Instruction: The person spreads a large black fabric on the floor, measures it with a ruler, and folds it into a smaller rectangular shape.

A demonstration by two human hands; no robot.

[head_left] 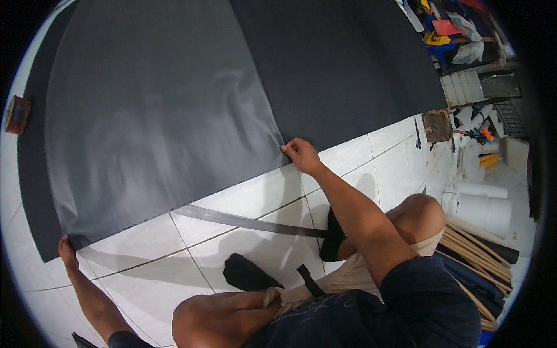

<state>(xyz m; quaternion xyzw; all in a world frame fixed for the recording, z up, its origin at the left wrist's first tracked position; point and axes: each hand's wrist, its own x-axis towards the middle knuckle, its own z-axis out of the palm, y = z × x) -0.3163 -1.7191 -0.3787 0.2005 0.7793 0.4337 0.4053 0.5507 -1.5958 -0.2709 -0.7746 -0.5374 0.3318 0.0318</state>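
A white tiled floor (389,139) is largely covered by a matte black sheet (348,58), which is laid out to both sides of a smaller, glossy dark grey sheet (156,127). The grey sheet is spread flat on the black one, directly in front of the hands, with soft ripples shown near its close edge. Its near right corner is pinched between the thumb and fingers of the right hand (304,155), with nearly all of the sheet left beyond and to the left of them. Its near left corner is touched by the fingers of the left hand (68,253); whether it is pinched there cannot be told. On the right, thick white rolls (484,209) are stacked near a bundle of wooden sticks (478,261). A flat metal strip (243,222) is laid on the tiles between the grey sheet's near edge and a dark-covered foot (333,235). Among the containers, a clear plastic bag (469,53) is seen in the coloured heap at the upper right, and a brown square box (436,126) is placed by the black sheet's right corner; the contents of neither can be made out. A reddish roll (17,115) is set by the left edge.
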